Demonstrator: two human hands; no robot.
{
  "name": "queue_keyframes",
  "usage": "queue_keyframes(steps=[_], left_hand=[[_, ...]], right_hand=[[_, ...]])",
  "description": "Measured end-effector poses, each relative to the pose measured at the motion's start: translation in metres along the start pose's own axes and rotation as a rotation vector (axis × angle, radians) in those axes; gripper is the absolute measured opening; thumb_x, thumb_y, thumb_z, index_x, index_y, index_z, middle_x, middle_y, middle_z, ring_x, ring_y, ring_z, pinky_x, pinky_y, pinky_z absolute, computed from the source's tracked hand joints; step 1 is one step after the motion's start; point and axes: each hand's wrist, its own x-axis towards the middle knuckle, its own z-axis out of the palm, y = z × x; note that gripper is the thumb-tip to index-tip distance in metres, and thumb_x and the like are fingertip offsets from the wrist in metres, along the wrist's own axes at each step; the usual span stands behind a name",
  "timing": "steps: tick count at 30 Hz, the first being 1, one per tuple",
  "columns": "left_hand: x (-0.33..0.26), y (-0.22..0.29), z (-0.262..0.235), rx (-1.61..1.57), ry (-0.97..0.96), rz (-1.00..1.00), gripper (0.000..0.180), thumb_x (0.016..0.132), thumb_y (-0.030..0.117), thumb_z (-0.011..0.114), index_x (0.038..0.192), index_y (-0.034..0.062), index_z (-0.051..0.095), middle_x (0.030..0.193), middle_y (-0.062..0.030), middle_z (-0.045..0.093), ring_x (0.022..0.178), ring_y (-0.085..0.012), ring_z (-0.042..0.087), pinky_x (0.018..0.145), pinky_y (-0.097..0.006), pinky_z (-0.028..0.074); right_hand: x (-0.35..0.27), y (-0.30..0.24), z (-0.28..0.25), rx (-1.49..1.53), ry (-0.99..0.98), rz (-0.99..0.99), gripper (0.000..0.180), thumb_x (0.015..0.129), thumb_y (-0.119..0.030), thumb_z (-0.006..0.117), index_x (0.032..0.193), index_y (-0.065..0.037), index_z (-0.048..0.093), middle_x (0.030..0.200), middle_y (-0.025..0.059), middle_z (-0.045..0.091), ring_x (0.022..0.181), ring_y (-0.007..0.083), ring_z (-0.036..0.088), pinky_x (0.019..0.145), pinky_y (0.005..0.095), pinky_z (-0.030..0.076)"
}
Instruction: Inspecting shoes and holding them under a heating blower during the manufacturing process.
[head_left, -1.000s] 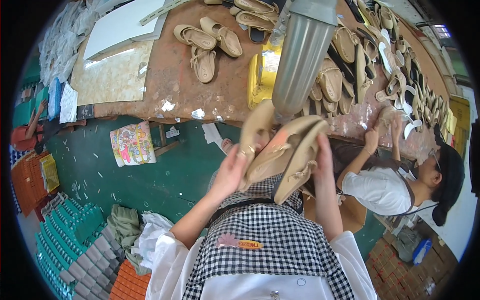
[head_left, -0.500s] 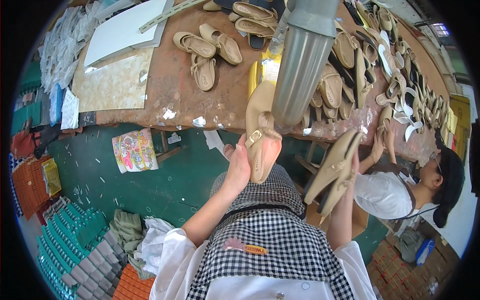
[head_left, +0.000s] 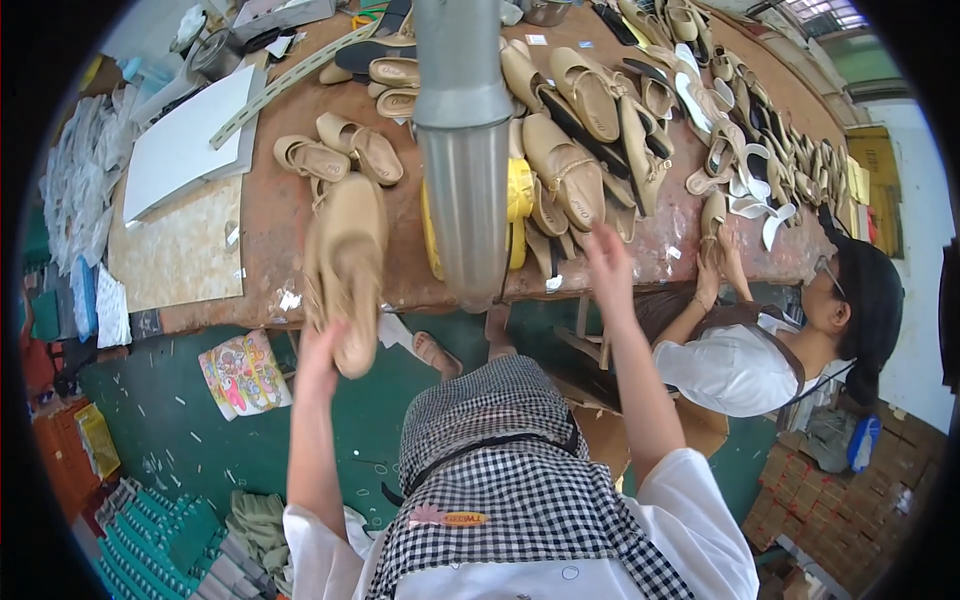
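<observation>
My left hand [head_left: 322,352], fingers closed, grips beige flat shoes [head_left: 352,250] by the lower end, over the table's front edge. They are blurred by motion; one shoe overlaps what looks like a second. To the right, my right hand [head_left: 612,272] is at the front of a shoe pile with its fingers extended. Its fingertips are at the heel of a beige strapped shoe [head_left: 572,180], and whether they touch is hard to tell. More beige shoes [head_left: 362,148] lie on the table beyond my left hand.
A grey metal pipe [head_left: 462,200] hangs before me, with a yellow object [head_left: 520,205] behind it. White sheets [head_left: 190,150] and a slotted metal strip [head_left: 290,85] lie on the brown table [head_left: 285,230] at left. A co-worker [head_left: 735,355] handles a shoe [head_left: 712,225] at right.
My left hand has moved left and outward with footwear. My right hand, which held a pair of beige shoes near my body, has moved to the pile. The whole view has shifted.
</observation>
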Motion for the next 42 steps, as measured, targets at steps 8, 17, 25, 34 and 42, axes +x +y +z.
queue_keyframes(steps=[8,17,25,34,42], left_hand=[[0.112,0.000,-0.006,-0.009,0.238,0.115,0.055,0.084,0.045,0.055,0.121,0.0055,0.046,0.110,-0.0081,0.057,0.101,-0.0187,0.055,0.088,-0.034,0.042],[-0.014,-0.115,0.135,0.338,-0.526,-0.413,0.044,0.090,0.035,0.045,0.126,0.0091,0.045,0.114,-0.0078,0.056,0.103,-0.0194,0.055,0.085,-0.033,0.045],[0.012,-0.113,0.258,-0.083,-0.302,-0.229,0.064,0.089,0.037,0.048,0.136,0.0035,0.021,0.125,-0.0124,0.045,0.111,-0.0199,0.047,0.090,-0.032,0.041],[-0.037,-0.120,0.175,-0.141,-0.351,-0.448,0.059,0.080,0.013,0.056,0.130,-0.0035,0.028,0.122,-0.0151,0.046,0.112,-0.0188,0.046,0.096,-0.029,0.036],[-0.064,-0.113,0.162,-0.136,-0.457,-0.467,0.061,0.083,0.012,0.047,0.136,0.0063,0.017,0.116,-0.0133,0.048,0.090,-0.0192,0.058,0.056,-0.031,0.054]], right_hand=[[0.111,0.036,-0.014,-0.371,-0.225,0.024,0.029,0.085,-0.013,0.054,0.109,0.003,0.051,0.095,0.0075,0.061,0.085,0.0111,0.055,0.073,0.0253,0.044],[0.102,0.014,0.027,-0.793,-0.197,-0.273,0.023,0.074,-0.012,0.060,0.094,-0.002,0.055,0.093,0.0199,0.060,0.083,0.0393,0.057,0.071,0.0451,0.046],[0.027,0.009,-0.004,-0.491,-0.125,-0.205,0.009,0.075,-0.004,0.054,0.080,0.003,0.054,0.067,0.0192,0.054,0.055,0.0321,0.053,0.051,0.0361,0.041],[0.012,-0.001,-0.039,-0.682,-0.031,-0.300,0.030,0.082,-0.018,0.057,0.103,0.002,0.052,0.086,0.0234,0.060,0.074,0.0365,0.060,0.063,0.0412,0.049],[0.066,-0.042,-0.026,-0.306,-0.390,0.405,0.025,0.084,-0.023,0.053,0.087,0.002,0.055,0.061,0.0084,0.058,0.052,0.0160,0.058,0.044,0.0289,0.045]])
